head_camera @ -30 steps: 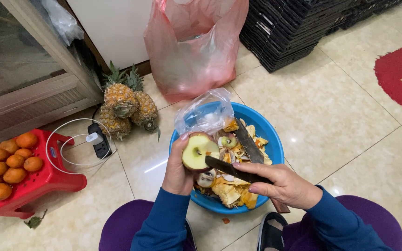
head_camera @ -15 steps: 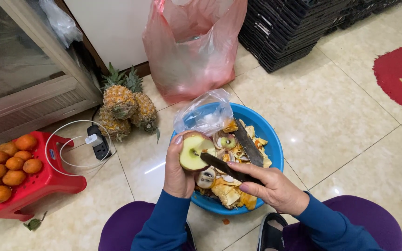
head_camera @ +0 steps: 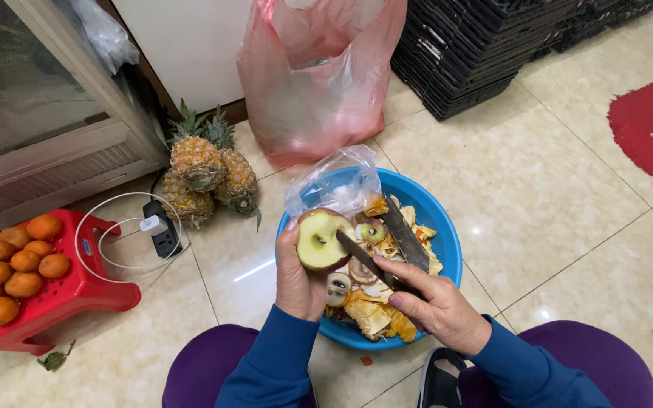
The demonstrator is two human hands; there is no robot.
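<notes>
1 head-worn view, looking steeply down, close over both hands, blue bowl [head_camera: 440,227] centre, tiled floor [head_camera: 553,196] far.

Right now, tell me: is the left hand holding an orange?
No. The left hand holds a halved apple over the blue bowl, while the oranges sit on the red stool.

blue bowl [head_camera: 447,242], red stool [head_camera: 77,291], seemingly yellow-red apple [head_camera: 319,240]

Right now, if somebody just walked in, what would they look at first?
Probably the cut apple held in the left hand over the blue bowl of fruit peels, with the right hand pressing a knife against it. Next, the pineapples on the floor behind, and the oranges on a red stool at the left.
</notes>
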